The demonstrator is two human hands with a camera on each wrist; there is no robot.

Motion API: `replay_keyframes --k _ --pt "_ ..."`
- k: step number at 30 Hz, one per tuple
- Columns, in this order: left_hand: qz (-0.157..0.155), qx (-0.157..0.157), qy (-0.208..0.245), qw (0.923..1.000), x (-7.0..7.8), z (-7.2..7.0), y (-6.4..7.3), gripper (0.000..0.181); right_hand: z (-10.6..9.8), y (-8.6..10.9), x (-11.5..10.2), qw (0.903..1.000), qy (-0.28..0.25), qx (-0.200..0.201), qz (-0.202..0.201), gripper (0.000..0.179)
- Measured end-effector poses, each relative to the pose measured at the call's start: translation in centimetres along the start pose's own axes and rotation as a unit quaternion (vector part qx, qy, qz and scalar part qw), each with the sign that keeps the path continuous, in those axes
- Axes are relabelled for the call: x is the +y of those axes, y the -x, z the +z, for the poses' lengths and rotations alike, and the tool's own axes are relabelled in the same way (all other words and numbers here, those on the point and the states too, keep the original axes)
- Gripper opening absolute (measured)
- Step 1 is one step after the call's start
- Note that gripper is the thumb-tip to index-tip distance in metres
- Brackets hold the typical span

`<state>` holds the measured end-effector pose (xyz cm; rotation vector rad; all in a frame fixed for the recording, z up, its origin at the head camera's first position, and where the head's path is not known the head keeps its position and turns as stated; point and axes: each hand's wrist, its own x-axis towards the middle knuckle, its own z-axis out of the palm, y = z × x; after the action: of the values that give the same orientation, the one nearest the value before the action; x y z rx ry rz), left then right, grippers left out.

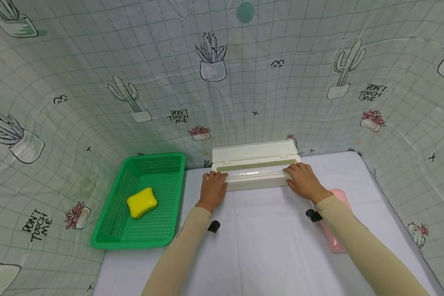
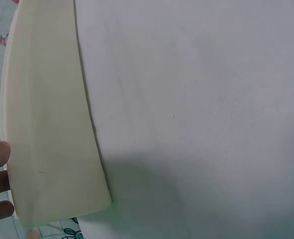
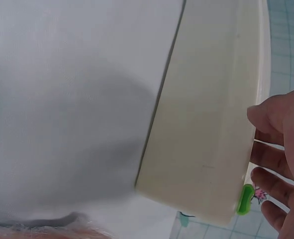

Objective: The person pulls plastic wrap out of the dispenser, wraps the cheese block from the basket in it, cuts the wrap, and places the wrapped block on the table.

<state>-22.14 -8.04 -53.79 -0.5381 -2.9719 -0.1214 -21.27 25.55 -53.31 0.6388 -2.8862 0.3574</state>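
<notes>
Backdrop: gridded cloth printed with potted cacti, behind a white-covered table.
White box: at the table's far edge, lid open, clear film roll inside.
Left hand: at the box's left end, fingers bent over the top; whether they pinch film, cannot tell.
Right hand: at the right end, fingers slightly spread, thumb at the front edge; pinch likewise undetermined.
Green basket: at left, holding a yellow sponge.
Pink item: partly hidden by the right sleeve.
</notes>
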Motion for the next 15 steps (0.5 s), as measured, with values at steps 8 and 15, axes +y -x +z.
replay_keyframes --k 8,15 --pt "-0.007 0.0 0.016 0.9999 0.0 0.0 -0.4 0.03 0.5 -0.6 0.8 0.9998 -0.02 0.007 0.002 0.021" --pt "-0.006 0.023 0.03 0.9993 -0.2 0.0 -0.9 0.019 0.6 -1.4 1.4 0.9996 -0.021 0.016 0.013 0.016"
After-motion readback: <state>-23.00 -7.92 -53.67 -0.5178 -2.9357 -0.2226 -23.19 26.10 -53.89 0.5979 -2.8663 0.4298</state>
